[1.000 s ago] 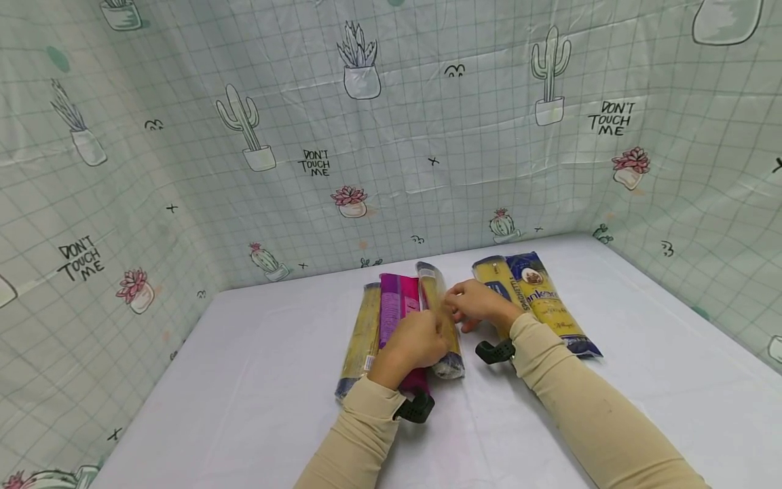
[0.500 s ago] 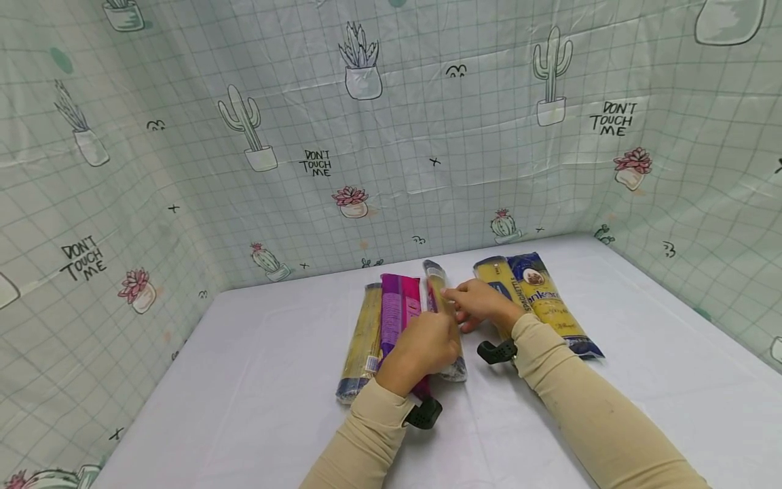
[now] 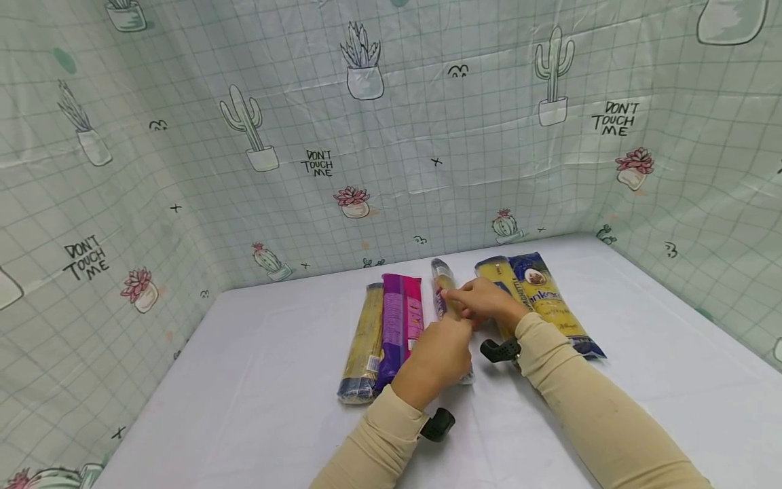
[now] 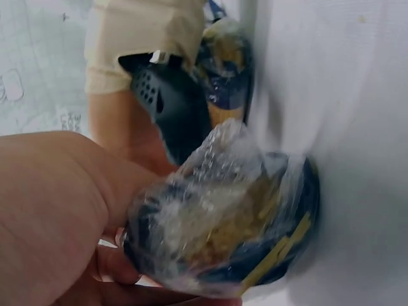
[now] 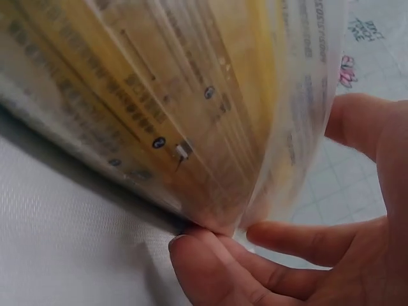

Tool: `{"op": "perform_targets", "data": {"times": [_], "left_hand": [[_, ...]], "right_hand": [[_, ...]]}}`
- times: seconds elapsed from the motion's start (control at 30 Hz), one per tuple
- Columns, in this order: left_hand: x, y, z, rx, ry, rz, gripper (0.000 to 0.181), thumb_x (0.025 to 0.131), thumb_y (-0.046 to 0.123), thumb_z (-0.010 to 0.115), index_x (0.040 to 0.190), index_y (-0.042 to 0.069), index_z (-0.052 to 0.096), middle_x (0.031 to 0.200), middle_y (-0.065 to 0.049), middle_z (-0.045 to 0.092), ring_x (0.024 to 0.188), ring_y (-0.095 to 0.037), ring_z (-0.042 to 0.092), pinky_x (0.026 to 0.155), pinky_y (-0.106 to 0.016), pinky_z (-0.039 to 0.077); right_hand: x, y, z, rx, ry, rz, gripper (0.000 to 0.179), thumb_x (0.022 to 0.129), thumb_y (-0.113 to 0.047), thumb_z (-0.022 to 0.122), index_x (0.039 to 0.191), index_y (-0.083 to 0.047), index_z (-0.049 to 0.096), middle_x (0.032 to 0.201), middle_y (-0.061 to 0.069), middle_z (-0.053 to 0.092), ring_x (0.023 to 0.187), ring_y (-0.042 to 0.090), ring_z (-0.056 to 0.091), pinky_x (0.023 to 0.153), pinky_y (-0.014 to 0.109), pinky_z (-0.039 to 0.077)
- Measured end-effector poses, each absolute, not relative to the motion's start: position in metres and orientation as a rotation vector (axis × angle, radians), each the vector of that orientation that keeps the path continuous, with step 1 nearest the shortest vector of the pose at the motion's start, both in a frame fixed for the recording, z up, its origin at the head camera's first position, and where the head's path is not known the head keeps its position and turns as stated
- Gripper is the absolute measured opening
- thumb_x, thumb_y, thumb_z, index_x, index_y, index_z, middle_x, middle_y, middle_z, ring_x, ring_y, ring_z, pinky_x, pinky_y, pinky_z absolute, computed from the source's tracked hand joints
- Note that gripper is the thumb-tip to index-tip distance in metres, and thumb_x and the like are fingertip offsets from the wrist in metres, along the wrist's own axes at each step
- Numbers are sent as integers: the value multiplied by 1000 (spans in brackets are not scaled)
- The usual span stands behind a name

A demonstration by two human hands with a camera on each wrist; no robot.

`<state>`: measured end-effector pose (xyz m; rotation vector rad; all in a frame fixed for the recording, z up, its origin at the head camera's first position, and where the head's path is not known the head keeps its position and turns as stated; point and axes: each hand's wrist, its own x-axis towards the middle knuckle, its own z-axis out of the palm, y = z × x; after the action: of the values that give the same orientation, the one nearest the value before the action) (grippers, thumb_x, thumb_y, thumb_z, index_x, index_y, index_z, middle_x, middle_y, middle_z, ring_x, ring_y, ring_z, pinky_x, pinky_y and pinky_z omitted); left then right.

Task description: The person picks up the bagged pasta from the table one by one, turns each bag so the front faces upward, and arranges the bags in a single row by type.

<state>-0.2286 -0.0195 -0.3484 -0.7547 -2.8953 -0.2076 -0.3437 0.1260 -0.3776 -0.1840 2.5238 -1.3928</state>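
Observation:
Both hands are on a clear-and-blue spaghetti packet (image 3: pixel 442 273), which stands tipped toward its narrow side. My left hand (image 3: pixel 438 354) grips its near part from the left, covering much of it. In the left wrist view the packet's crinkled end (image 4: pixel 220 233) shows loose strands inside, with fingers curled beneath it. From the right, my right hand (image 3: pixel 489 300) holds the packet's other edge between thumb and fingers. The right wrist view shows the printed back (image 5: pixel 172 108) with fingertips (image 5: pixel 201 261) under its lower edge. A purple-and-pink packet (image 3: pixel 402 309) lies just left of the left hand.
Left of the purple packet lies another spaghetti packet (image 3: pixel 362 339). Beyond the right hand, a yellow spaghetti packet (image 3: pixel 493 269) and a blue-and-yellow pasta packet (image 3: pixel 552 305) lie side by side. A patterned curtain (image 3: pixel 391 136) rises behind the white table (image 3: pixel 263 380).
The held packet has shifted right, away from the purple one, and tipped up toward its edge. My left hand moved right with it; the right hand stayed nearly in place.

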Motion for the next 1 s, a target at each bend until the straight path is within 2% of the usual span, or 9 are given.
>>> {"op": "perform_targets", "data": {"times": [0.1, 0.2, 0.5, 0.83, 1.0], "left_hand": [[-225, -15, -350, -759, -2878, -110, 36, 87, 16, 77, 120, 6, 67, 118, -11, 59, 80, -19, 67, 64, -29, 56], [-222, -12, -351, -774, -2822, 3, 35, 84, 19, 80, 115, 8, 69, 115, -12, 61, 83, -19, 68, 64, -30, 57], [-220, -9, -354, -826, -2753, 87, 35, 83, 23, 82, 112, 10, 68, 110, -10, 63, 86, -16, 67, 67, -29, 57], [-221, -11, -357, -839, -2699, 28, 25, 89, 23, 73, 109, 9, 68, 103, -8, 63, 73, -18, 66, 60, -30, 56], [-225, -17, -356, -870, -2699, -78, 28, 94, 29, 69, 109, 6, 69, 98, -4, 65, 74, -17, 65, 64, -29, 54]], "right_hand": [[-342, 127, -375, -180, 2529, -1370, 63, 94, -52, 64, 115, 7, 62, 90, 12, 60, 78, 18, 59, 64, 30, 56], [-342, 127, -374, -183, 2513, -1379, 63, 93, -50, 66, 115, 8, 61, 93, 13, 60, 78, 19, 59, 65, 29, 54], [-344, 125, -377, -187, 2510, -1394, 45, 93, -36, 70, 108, 6, 64, 97, 15, 65, 81, 24, 64, 67, 32, 54], [-343, 126, -380, -87, 2465, -1500, 31, 89, -23, 67, 103, 5, 67, 90, 12, 64, 71, 17, 55, 58, 27, 46], [-342, 128, -379, -68, 2416, -1562, 30, 89, -19, 65, 105, 7, 65, 94, 13, 65, 75, 19, 58, 62, 28, 51]]}}
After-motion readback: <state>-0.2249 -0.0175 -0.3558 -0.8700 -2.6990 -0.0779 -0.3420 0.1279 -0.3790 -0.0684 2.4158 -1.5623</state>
